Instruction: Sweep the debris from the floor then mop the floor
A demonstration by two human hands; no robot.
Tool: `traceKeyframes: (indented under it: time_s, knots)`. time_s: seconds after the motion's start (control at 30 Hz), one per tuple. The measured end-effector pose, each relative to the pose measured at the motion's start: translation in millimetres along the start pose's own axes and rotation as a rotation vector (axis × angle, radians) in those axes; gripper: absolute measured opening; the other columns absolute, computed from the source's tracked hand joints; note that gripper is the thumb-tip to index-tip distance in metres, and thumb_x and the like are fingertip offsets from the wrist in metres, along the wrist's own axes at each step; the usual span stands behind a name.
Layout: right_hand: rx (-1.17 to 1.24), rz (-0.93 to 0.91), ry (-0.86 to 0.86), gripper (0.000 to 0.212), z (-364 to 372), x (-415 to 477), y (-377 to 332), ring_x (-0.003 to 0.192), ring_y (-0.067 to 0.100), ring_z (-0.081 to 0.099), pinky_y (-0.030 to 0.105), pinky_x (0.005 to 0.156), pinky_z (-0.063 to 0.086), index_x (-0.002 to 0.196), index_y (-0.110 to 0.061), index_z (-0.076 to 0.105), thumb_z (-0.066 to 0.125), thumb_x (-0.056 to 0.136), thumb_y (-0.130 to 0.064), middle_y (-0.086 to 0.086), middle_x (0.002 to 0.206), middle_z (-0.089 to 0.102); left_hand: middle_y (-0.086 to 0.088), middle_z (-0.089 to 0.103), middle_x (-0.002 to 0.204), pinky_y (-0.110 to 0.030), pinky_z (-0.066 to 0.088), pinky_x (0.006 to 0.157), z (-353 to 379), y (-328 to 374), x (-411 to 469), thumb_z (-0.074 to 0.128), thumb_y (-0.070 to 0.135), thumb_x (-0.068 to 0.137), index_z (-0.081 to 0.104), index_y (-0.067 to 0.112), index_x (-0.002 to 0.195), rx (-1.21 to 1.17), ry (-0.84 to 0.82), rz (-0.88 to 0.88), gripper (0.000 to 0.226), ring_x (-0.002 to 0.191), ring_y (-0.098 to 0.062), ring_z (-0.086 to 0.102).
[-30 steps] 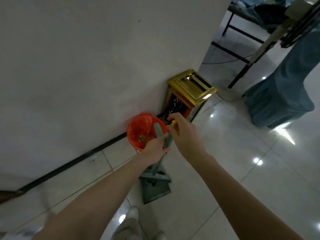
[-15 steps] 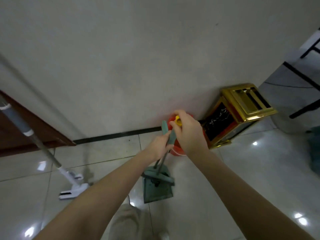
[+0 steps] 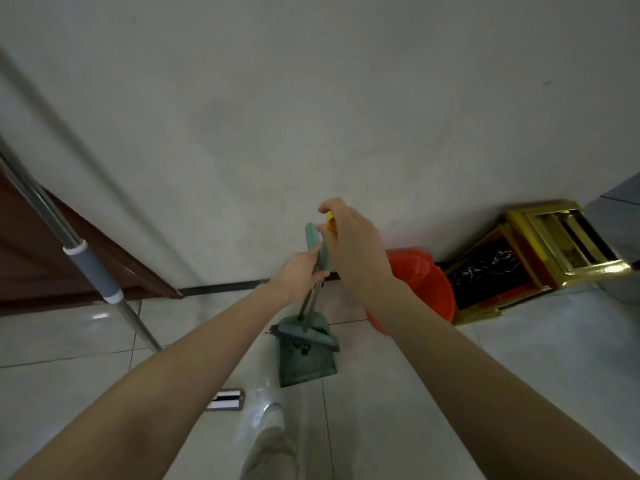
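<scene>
A green dustpan stands on the tiled floor near the wall, with a green broom head lying across its top. My left hand is closed around the green handle that rises from them. My right hand grips a yellow-tipped handle just beside it, most of that handle hidden by the hand. A mop leans against the wall at the left: its metal pole with a grey grip runs down to a white flat head behind my left forearm.
An orange-lined waste bin stands against the wall behind my right wrist. A gold and black bin stands to its right. A dark wooden door is at the left. My shoe and trouser leg show at the bottom.
The view has swung left: the orange bin and gold bin have slid right, and the mop and door have come in at the left. Both hands stay on the handles.
</scene>
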State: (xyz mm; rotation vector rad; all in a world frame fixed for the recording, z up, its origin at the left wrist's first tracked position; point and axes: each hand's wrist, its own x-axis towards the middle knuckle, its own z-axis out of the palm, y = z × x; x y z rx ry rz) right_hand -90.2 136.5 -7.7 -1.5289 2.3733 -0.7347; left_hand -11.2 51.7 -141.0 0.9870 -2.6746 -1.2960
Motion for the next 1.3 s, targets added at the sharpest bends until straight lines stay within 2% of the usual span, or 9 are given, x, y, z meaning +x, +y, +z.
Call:
traceKeyframes:
  time_s: [0.07, 0.17, 0.3, 0.5, 0.77, 0.9, 1.0, 1.1, 1.3]
  knots:
    - [0.01, 0.013, 0.0, 0.023, 8, 22, -12, 0.086, 0.018, 0.056, 0.029, 0.078, 0.047, 0.123, -0.015, 0.049, 0.047, 0.101, -0.021, 0.006, 0.107, 0.061, -0.005, 0.065, 0.106, -0.019, 0.048, 0.083, -20, -11, 11, 0.052, 0.016, 0.096, 0.048, 0.005, 0.127, -0.052, -0.005, -0.019, 0.033, 0.089, -0.017, 0.06]
    - [0.016, 0.013, -0.003, 0.022, 19, 49, -25, 0.088, 0.023, 0.06, 0.037, 0.081, 0.053, 0.122, -0.015, 0.049, 0.048, 0.101, -0.021, 0.007, 0.105, 0.061, -0.006, 0.065, 0.101, -0.029, 0.048, 0.086, -43, -24, 25, 0.052, 0.016, 0.096, 0.052, 0.006, 0.121, -0.07, -0.017, -0.019, 0.027, 0.091, -0.02, 0.061]
    - [0.042, 0.012, -0.021, 0.025, 28, 76, -36, 0.09, 0.02, 0.058, 0.032, 0.081, 0.051, 0.125, -0.013, 0.05, 0.048, 0.101, -0.019, 0.008, 0.107, 0.06, -0.005, 0.068, 0.104, -0.034, 0.051, 0.09, -61, -45, 41, 0.052, 0.02, 0.096, 0.055, 0.009, 0.118, -0.048, -0.011, -0.006, 0.024, 0.092, -0.019, 0.065]
    - [0.1, 0.022, -0.014, 0.028, 35, 95, -42, 0.09, 0.017, 0.055, 0.025, 0.077, 0.045, 0.127, -0.014, 0.05, 0.051, 0.099, -0.018, 0.006, 0.107, 0.059, -0.006, 0.068, 0.112, -0.031, 0.05, 0.092, -76, -54, 51, 0.053, 0.021, 0.096, 0.05, 0.011, 0.129, -0.065, 0.007, 0.031, 0.035, 0.099, -0.02, 0.066]
    - [0.084, 0.023, -0.03, 0.03, 32, 88, -34, 0.091, 0.02, 0.057, 0.029, 0.078, 0.05, 0.128, -0.017, 0.048, 0.052, 0.098, -0.021, 0.006, 0.108, 0.058, -0.004, 0.069, 0.104, -0.037, 0.053, 0.088, -70, -50, 50, 0.061, 0.027, 0.091, 0.051, 0.014, 0.12, -0.02, 0.038, 0.044, 0.033, 0.091, -0.019, 0.067]
    - [0.046, 0.018, -0.07, 0.039, 29, 78, -31, 0.089, 0.018, 0.055, 0.028, 0.076, 0.046, 0.135, -0.024, 0.04, 0.052, 0.098, -0.025, 0.005, 0.113, 0.056, -0.002, 0.067, 0.109, -0.032, 0.051, 0.09, -71, -47, 38, 0.062, 0.032, 0.09, 0.048, 0.015, 0.126, 0.016, 0.036, 0.005, 0.042, 0.097, -0.018, 0.065]
    - [0.043, 0.023, -0.154, 0.064, 25, 71, -28, 0.092, 0.023, 0.055, 0.034, 0.079, 0.048, 0.149, -0.037, 0.019, 0.055, 0.096, -0.027, 0.005, 0.113, 0.053, -0.003, 0.066, 0.109, -0.033, 0.05, 0.089, -74, -38, 20, 0.061, 0.036, 0.09, 0.04, 0.017, 0.136, 0.048, 0.054, -0.033, 0.054, 0.098, -0.021, 0.063]
    - [0.095, -0.013, -0.183, 0.081, 17, 60, -24, 0.1, 0.027, 0.056, 0.041, 0.087, 0.048, 0.152, -0.04, 0.005, 0.058, 0.093, -0.029, 0.008, 0.118, 0.052, -0.004, 0.064, 0.111, -0.037, 0.047, 0.093, -78, -31, 0, 0.062, 0.036, 0.089, 0.04, 0.021, 0.136, 0.049, 0.123, -0.078, 0.054, 0.104, -0.022, 0.059]
    - [-0.006, -0.111, -0.16, 0.073, -17, 14, -13, 0.121, 0.032, 0.05, 0.046, 0.098, 0.045, 0.153, -0.03, 0.016, 0.059, 0.094, -0.032, 0.013, 0.133, 0.048, -0.005, 0.066, 0.106, -0.033, 0.047, 0.092, -84, 7, -59, 0.064, 0.032, 0.088, 0.049, 0.021, 0.126, 0.044, 0.317, -0.103, 0.042, 0.101, -0.021, 0.061]
